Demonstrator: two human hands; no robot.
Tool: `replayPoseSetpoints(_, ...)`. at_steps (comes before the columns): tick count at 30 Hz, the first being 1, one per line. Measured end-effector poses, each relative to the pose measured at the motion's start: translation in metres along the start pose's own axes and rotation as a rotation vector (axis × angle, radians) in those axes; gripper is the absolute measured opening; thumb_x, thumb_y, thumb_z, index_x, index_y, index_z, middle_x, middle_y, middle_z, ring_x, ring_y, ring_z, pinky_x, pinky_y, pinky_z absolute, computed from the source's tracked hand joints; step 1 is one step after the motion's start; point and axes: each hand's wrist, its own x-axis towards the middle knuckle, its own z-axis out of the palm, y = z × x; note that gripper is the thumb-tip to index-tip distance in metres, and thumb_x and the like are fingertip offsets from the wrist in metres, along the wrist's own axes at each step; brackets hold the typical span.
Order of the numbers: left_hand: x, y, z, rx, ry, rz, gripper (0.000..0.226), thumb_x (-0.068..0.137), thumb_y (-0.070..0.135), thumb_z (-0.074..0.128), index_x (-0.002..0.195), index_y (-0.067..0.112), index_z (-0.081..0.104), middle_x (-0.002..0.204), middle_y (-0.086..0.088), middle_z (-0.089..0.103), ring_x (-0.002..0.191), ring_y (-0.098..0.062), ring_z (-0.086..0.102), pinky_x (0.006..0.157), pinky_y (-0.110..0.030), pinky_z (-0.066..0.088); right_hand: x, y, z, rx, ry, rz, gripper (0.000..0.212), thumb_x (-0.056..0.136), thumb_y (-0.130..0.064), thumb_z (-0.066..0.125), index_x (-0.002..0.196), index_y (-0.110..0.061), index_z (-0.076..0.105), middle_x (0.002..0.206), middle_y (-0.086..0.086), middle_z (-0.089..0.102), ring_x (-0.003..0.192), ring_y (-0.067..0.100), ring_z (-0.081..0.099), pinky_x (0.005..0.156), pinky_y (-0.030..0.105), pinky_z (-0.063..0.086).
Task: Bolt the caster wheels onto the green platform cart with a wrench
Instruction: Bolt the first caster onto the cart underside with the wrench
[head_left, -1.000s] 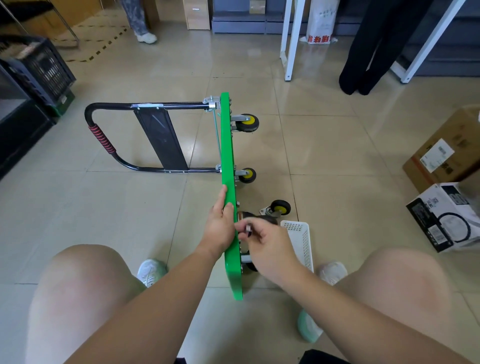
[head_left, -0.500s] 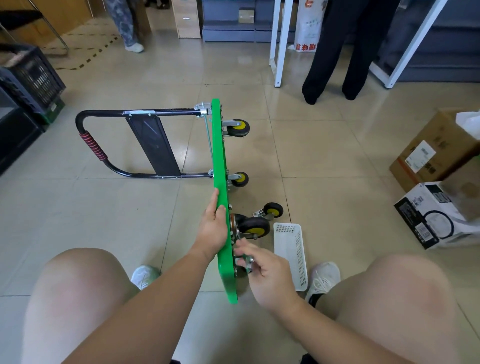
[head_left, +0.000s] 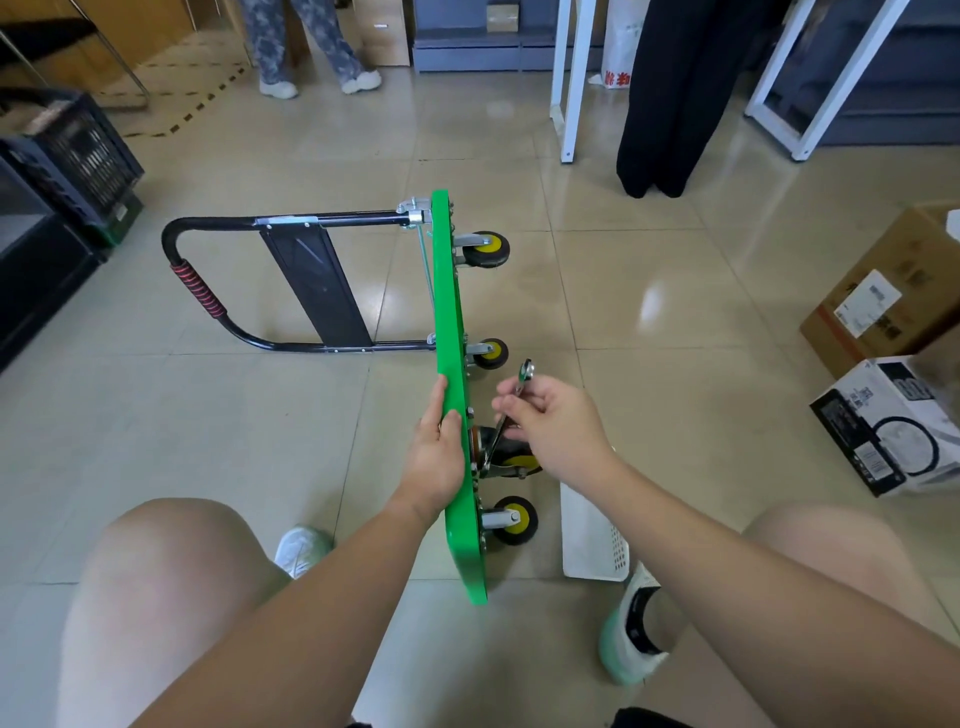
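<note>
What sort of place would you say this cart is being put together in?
Most likely a storeroom or a shop's back room: a tiled floor with cardboard boxes set on it, a black plastic crate at the left, and white metal frames standing at the far side.

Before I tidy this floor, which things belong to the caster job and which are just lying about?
Job: green platform cart, caster wheels, wrench in right hand, left hand gripping cart.
Lying about: white basket, cardboard box, black-and-white carton, black crate.

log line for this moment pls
left hand grips green platform edge | right hand holds wrench at caster | platform stands on its side
</note>
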Motion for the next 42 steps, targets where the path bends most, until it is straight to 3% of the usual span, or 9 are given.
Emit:
replayPoseSetpoints(3, 0.003, -0.001, 0.0, -0.008, 0.006, -0.009, 0.052, 0.112, 0.028, 0.032, 0.162, 0.044, 0.025, 0.125, 0.012, 0.062, 0.104, -0.012, 0.061, 0.101, -0.034, 0.05, 0.013, -0.005, 0.002, -0.046, -0.052, 0.0, 0.013, 0.097, -0.012, 0.062, 0.094, -0.024, 0.068, 0.09, -0.003, 0.075, 0.088, 0.014, 0.073, 0.076, 0.031, 0.062)
replayPoseSetpoints(7, 0.003, -0.002, 0.0, -0.009, -0.012, -0.007, 0.053, 0.109, 0.038, 0.032, 0.159, 0.051, 0.023, 0.139, 0.009, 0.057, 0.116, -0.014, 0.06, 0.109, -0.045, 0.048, 0.031, -0.009, 0.009, -0.127, -0.115, 0.039, 0.008, 0.099, -0.016, 0.059, 0.1, -0.02, 0.067, 0.096, 0.0, 0.073, 0.092, 0.013, 0.071, 0.076, 0.032, 0.062)
replayPoseSetpoints(15, 0.004, -0.002, 0.0, -0.031, -0.016, -0.013, 0.053, 0.11, 0.034, 0.031, 0.16, 0.05, 0.023, 0.152, 0.007, 0.05, 0.134, -0.017, 0.053, 0.117, -0.046, 0.043, 0.05, -0.008, 0.025, -0.2, -0.207, 0.106, 0.012, 0.098, -0.018, 0.061, 0.091, -0.026, 0.067, 0.098, 0.004, 0.073, 0.094, 0.019, 0.072, 0.077, 0.037, 0.063)
replayPoseSetpoints(19, 0.005, -0.006, -0.001, -0.002, -0.01, -0.028, 0.056, 0.101, 0.048, 0.032, 0.154, 0.061, 0.023, 0.152, 0.005, 0.048, 0.133, -0.018, 0.053, 0.116, -0.047, 0.042, 0.052, -0.006, 0.03, -0.152, -0.125, 0.141, 0.018, 0.097, -0.016, 0.063, 0.084, -0.027, 0.067, 0.099, 0.005, 0.072, 0.096, 0.02, 0.07, 0.077, 0.042, 0.063)
replayPoseSetpoints(26, 0.008, -0.008, -0.001, -0.042, -0.017, -0.009, 0.054, 0.107, 0.038, 0.032, 0.159, 0.051, 0.025, 0.144, 0.008, 0.051, 0.126, -0.012, 0.054, 0.116, -0.04, 0.042, 0.052, -0.006, 0.029, -0.089, -0.044, 0.209, 0.007, 0.097, -0.017, 0.065, 0.095, -0.021, 0.07, 0.097, 0.002, 0.073, 0.096, 0.019, 0.071, 0.077, 0.041, 0.063)
replayPoseSetpoints(28, 0.007, -0.007, -0.001, -0.04, -0.019, -0.002, 0.052, 0.111, 0.029, 0.032, 0.16, 0.045, 0.024, 0.133, 0.013, 0.055, 0.115, -0.007, 0.058, 0.109, -0.032, 0.045, 0.049, -0.009, 0.03, -0.111, -0.065, 0.186, 0.011, 0.097, -0.018, 0.065, 0.09, -0.026, 0.069, 0.097, 0.002, 0.073, 0.096, 0.019, 0.071, 0.078, 0.04, 0.063)
replayPoseSetpoints(32, 0.011, -0.014, -0.002, -0.039, -0.023, 0.019, 0.058, 0.102, 0.046, 0.032, 0.159, 0.05, 0.024, 0.15, 0.006, 0.049, 0.133, -0.011, 0.051, 0.119, -0.04, 0.038, 0.038, -0.01, 0.034, -0.13, -0.097, 0.096, 0.02, 0.097, -0.016, 0.063, 0.084, -0.031, 0.069, 0.092, -0.001, 0.074, 0.093, 0.018, 0.072, 0.081, 0.042, 0.062)
replayPoseSetpoints(37, 0.011, -0.011, 0.0, -0.108, -0.021, 0.017, 0.052, 0.109, 0.035, 0.039, 0.159, 0.045, 0.03, 0.147, 0.008, 0.057, 0.125, -0.01, 0.06, 0.109, -0.034, 0.048, 0.024, 0.006, 0.036, -0.134, -0.046, -0.001, 0.029, 0.094, -0.015, 0.065, 0.08, -0.039, 0.073, 0.074, -0.015, 0.072, 0.08, 0.011, 0.07, 0.088, 0.045, 0.059)
replayPoseSetpoints(42, 0.014, -0.017, 0.0, -0.075, -0.02, -0.002, 0.059, 0.095, 0.053, 0.037, 0.154, 0.056, 0.03, 0.147, 0.003, 0.056, 0.129, -0.015, 0.058, 0.115, -0.044, 0.044, 0.017, 0.002, 0.032, -0.055, -0.042, 0.031, 0.025, 0.096, -0.011, 0.063, 0.087, -0.032, 0.073, 0.083, -0.004, 0.074, 0.091, 0.025, 0.071, 0.082, 0.039, 0.061)
